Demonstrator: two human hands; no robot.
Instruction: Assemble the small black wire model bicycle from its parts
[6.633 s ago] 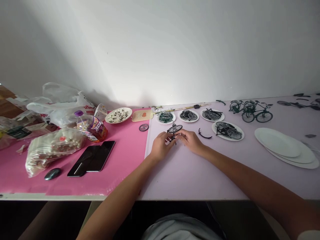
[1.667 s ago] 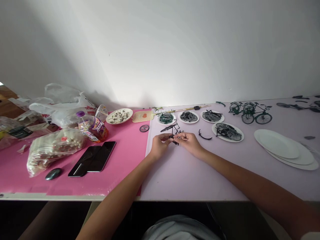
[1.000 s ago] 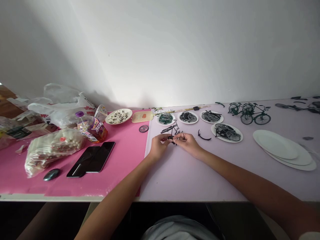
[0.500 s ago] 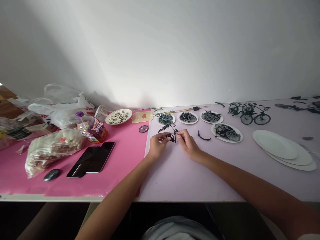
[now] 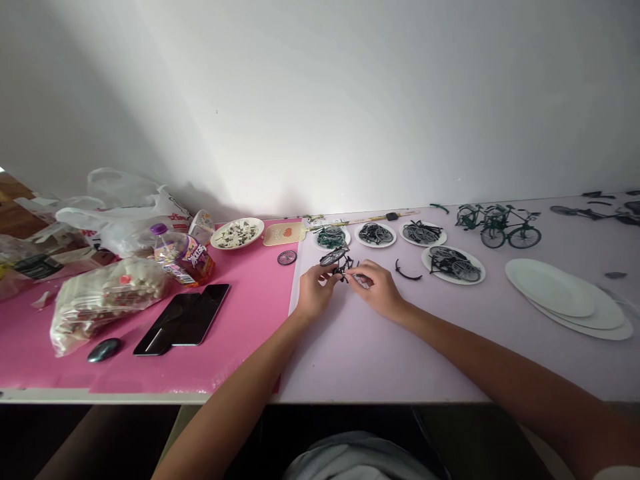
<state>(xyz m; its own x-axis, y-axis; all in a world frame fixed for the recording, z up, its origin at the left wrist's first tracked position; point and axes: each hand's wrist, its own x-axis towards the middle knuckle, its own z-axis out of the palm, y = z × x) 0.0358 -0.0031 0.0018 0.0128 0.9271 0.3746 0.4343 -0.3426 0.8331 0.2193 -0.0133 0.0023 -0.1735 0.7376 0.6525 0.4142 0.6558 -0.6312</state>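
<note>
A black toy bicycle frame [image 5: 345,266], with a wheel [image 5: 334,256] at its upper left, is held just above the lilac table top. My left hand [image 5: 317,287] grips it from the left, fingers closed around its lower part. From the right, my right hand [image 5: 375,285] pinches at the middle of the frame; whether a small part is between the fingertips is too fine to make out. A loose black wheel [image 5: 287,257] lies on the pink mat to the left. A curved black piece [image 5: 407,272] rests to the right of my right hand.
Small plates of bicycle parts [image 5: 377,245] line the back, with another plate [image 5: 481,272] nearer. Assembled green toy bicycles [image 5: 510,228] stand at right, beside stacked white plates [image 5: 610,320]. On the left are phones [image 5: 183,319], a mouse [image 5: 105,350], a bottle [image 5: 187,261] and bags [image 5: 107,290].
The bicycle frame has turned in my hands, so its wheel now shows its face more. My right hand has moved slightly left, its fingers further in on the frame.
</note>
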